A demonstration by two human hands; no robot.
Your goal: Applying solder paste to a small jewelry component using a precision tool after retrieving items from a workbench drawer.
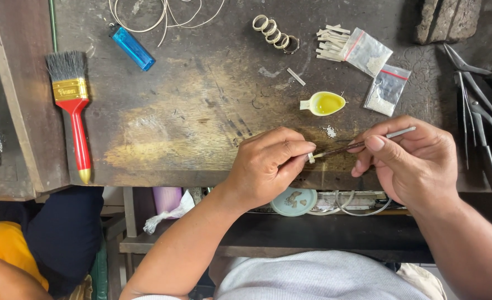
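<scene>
My left hand pinches a tiny pale metal piece between thumb and forefinger at the front edge of the worn wooden bench. My right hand holds a thin brush with a dark shaft and pale end. Its tip touches the small piece. Just behind the hands sits a small spoon-shaped dish of yellow liquid, and a little heap of white powder lies near it.
A red-handled paintbrush and blue lighter lie at the left. Several metal rings, pale strips and two small plastic bags lie at the back. Pliers and tweezers are at the right. Another person's clothing shows at lower left.
</scene>
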